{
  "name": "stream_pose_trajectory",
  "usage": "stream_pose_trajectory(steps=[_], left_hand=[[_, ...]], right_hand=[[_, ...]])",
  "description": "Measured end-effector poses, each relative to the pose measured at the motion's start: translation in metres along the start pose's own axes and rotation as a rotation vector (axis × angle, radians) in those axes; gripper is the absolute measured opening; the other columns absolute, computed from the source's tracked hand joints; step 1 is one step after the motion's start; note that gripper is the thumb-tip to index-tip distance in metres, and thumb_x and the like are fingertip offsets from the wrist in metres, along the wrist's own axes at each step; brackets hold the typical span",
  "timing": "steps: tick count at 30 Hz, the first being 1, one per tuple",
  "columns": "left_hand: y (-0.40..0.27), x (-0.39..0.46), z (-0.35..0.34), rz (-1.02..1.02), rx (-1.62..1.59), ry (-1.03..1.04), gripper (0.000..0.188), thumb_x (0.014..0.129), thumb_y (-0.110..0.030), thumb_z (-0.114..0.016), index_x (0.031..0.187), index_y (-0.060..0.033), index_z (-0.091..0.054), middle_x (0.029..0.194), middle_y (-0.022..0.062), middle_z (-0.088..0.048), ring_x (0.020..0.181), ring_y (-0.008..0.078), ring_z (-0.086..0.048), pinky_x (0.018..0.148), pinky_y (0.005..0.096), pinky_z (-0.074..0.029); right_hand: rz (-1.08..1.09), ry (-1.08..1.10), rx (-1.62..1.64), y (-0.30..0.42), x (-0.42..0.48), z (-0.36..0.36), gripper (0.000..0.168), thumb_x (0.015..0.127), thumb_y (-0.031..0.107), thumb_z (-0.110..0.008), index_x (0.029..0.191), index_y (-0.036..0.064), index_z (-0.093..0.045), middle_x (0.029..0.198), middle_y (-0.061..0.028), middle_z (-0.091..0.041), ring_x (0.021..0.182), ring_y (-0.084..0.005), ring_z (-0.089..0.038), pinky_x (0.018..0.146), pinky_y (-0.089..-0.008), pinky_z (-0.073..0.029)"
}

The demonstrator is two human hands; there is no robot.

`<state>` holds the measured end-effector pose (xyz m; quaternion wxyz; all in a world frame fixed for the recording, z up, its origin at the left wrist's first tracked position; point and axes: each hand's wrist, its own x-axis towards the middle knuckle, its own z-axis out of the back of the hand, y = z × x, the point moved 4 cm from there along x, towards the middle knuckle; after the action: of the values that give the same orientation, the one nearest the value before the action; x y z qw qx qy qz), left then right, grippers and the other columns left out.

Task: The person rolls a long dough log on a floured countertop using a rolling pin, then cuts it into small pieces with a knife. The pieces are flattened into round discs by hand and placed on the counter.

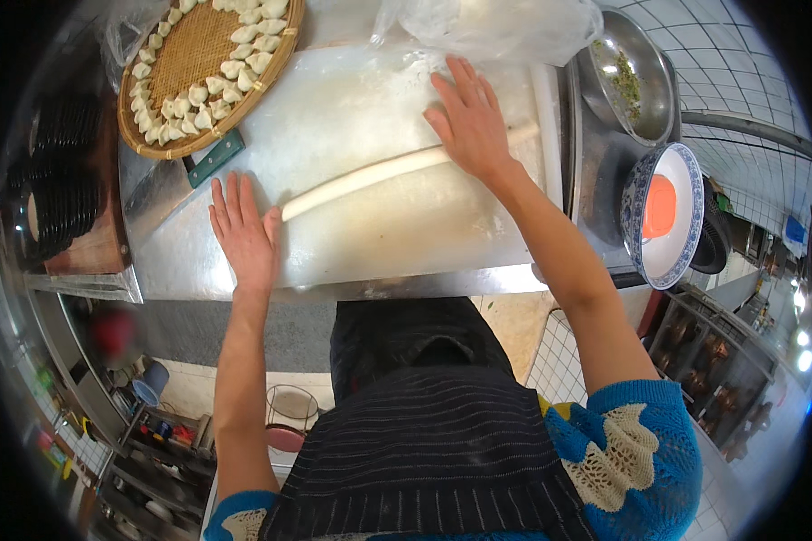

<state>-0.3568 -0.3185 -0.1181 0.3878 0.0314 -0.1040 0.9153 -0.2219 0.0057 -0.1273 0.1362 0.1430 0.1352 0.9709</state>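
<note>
A long rope of pale dough [369,177] slants across the floured work board [406,237]. My right hand [470,125] lies palm down over its right part, fingers spread. Beyond that hand, the thinner right end of the rope shows near the board's side. My left hand [247,237] is flat at the rope's left end, with the thumb beside the tip. Neither hand is closed around the dough. Near my left fingertips is a green tool handle [216,159], partly under a round bamboo tray [189,57] that holds rows of shaped dumplings [203,118].
On the right stand a steel bowl [656,101] with some chopped green filling and a blue-and-white bowl [691,223] containing an orange object [659,206]. A clear plastic bag [494,27] lies at the back. Black stacked dishes [64,209] are at the left.
</note>
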Motion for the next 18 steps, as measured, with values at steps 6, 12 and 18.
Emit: stream_pose_trajectory(steps=[6, 12, 18], left_hand=[[0.008, -0.021, -0.001, -0.11, -0.13, 0.019, 0.053, 0.08, -0.013, -0.078, 0.131, -0.0122, -0.062, 0.13, 0.0123, -0.054, 0.116, 0.0336, -0.051, 0.1, 0.0465, -0.043], [0.027, 0.004, 0.02, -0.199, -0.161, 0.03, 0.028, 0.082, -0.006, -0.075, 0.11, -0.0077, -0.072, 0.098, 0.008, -0.062, 0.093, 0.0267, -0.057, 0.078, 0.038, -0.051], [-0.015, 0.034, 0.001, -0.111, -0.291, -0.035, 0.029, 0.093, -0.006, -0.062, 0.121, -0.0049, -0.064, 0.121, 0.0166, -0.059, 0.113, 0.0351, -0.057, 0.098, 0.0435, -0.048]], right_hand=[[0.158, 0.072, 0.127, 0.001, -0.046, 0.025, 0.043, 0.088, 0.029, -0.073, 0.125, 0.011, -0.061, 0.138, -0.0102, -0.052, 0.133, -0.0314, -0.046, 0.111, -0.0493, -0.034], [0.132, 0.248, 0.299, -0.016, -0.056, 0.032, 0.029, 0.084, 0.021, -0.075, 0.112, 0.014, -0.069, 0.103, -0.0074, -0.06, 0.098, -0.0302, -0.058, 0.086, -0.0422, -0.048], [-0.027, -0.135, 0.263, -0.016, -0.049, 0.022, 0.024, 0.088, 0.017, -0.069, 0.112, 0.012, -0.071, 0.117, -0.0072, -0.064, 0.112, -0.0295, -0.057, 0.095, -0.0429, -0.045]])
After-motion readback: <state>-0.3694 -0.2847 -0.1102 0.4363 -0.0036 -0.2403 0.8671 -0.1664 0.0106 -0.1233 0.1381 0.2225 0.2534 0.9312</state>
